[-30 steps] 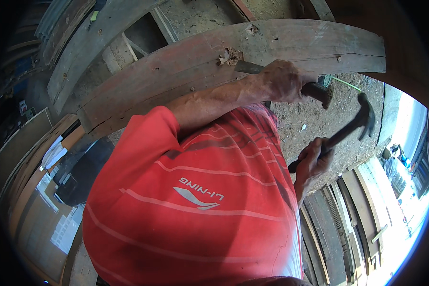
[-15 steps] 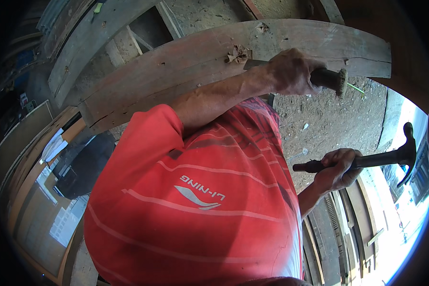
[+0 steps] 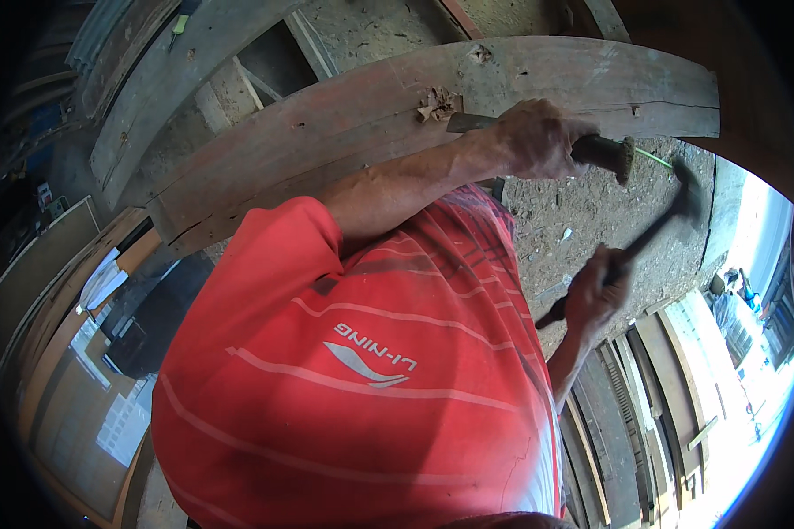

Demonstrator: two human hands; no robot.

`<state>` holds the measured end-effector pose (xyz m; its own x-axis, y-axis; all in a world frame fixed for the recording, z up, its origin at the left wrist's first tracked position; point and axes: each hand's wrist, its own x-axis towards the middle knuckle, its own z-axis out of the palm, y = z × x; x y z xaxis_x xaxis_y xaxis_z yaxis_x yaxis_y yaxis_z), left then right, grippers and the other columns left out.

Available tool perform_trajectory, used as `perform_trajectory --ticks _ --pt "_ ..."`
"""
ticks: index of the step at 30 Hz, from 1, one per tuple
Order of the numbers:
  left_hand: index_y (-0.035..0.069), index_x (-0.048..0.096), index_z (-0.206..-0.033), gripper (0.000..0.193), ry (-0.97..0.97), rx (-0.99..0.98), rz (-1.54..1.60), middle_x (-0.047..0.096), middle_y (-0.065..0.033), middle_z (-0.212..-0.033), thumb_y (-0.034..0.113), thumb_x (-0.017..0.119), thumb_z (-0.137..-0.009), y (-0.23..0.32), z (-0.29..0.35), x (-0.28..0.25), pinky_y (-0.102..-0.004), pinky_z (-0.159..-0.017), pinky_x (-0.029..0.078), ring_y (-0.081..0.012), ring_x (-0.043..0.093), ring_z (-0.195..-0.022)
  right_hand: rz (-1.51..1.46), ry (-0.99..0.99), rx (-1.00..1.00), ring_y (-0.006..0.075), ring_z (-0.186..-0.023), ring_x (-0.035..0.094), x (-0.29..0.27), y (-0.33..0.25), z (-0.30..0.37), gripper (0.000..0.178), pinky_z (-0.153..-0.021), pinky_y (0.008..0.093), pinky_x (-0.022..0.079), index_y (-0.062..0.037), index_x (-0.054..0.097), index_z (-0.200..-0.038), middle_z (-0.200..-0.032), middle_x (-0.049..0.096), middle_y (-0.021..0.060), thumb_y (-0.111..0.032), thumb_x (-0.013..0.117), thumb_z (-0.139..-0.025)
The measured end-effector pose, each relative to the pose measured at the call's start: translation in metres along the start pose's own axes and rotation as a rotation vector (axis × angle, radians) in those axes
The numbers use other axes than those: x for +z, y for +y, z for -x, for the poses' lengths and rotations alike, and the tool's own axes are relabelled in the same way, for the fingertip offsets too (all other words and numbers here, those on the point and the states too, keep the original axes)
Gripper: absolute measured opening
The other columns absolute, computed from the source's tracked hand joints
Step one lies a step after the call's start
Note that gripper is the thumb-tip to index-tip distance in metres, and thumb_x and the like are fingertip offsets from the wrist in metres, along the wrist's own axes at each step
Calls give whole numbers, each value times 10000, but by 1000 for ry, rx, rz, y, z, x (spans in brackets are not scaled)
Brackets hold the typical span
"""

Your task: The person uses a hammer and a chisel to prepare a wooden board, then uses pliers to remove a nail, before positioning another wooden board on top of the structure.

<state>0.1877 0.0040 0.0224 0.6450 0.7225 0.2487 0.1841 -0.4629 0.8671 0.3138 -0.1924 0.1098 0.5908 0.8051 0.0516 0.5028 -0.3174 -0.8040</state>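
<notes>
My left hand [image 3: 536,141] is closed around a chisel [image 3: 603,156] with a thick dark handle and a frayed end. Its flat blade shows on the other side of my fist, lying over the broad weathered plank [image 3: 353,119]. Curled wood shavings [image 3: 438,104] stick up at a rough, chipped spot close to the blade's tip. Lower on the right, my right hand [image 3: 596,289] grips a claw hammer [image 3: 651,234] by its dark handle. The hammer's head is blurred by motion and hangs apart from the chisel's end.
Another plank [image 3: 181,66] lies at the upper left, with a yellow-green-handled tool [image 3: 180,24] on it. Stacked boards [image 3: 622,432] stand at the lower right. Dirt ground [image 3: 582,212] with debris shows below the plank. A dark seat-like object [image 3: 159,317] is at the left.
The hammer has swung up and to the left, its head now much nearer the chisel's end. My right hand has moved slightly left. My left hand and the chisel have barely shifted.
</notes>
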Motion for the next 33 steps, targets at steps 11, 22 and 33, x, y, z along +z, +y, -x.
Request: perform_trajectory --ticks 11,22,33 --pt "114 692 -1043 347 -86 -98 -87 729 -123 -804 292 808 -769 -1 2 1 -424 -687 599 -314 735 -740 277 -235 6 59 -462 446 -5 20 5 210 -408 240 356 -77 510 -909 -629 465 -20 -208 630 -1020" --pt "165 620 -1143 228 -310 65 -485 721 -127 -820 209 626 -919 -6 23 42 -418 -483 566 -298 739 -660 -135 -101 477 73 -454 464 4 29 16 306 -397 249 363 -73 544 -933 -628 493 -20 -344 672 -998" --pt "99 621 -1042 275 107 48 -476 727 -104 -872 279 747 -877 -2 -36 -103 -433 -700 612 -294 746 -800 -191 -91 618 78 -460 476 4 54 44 269 -411 256 369 -65 552 -952 -633 501 -23 -311 648 -1005"
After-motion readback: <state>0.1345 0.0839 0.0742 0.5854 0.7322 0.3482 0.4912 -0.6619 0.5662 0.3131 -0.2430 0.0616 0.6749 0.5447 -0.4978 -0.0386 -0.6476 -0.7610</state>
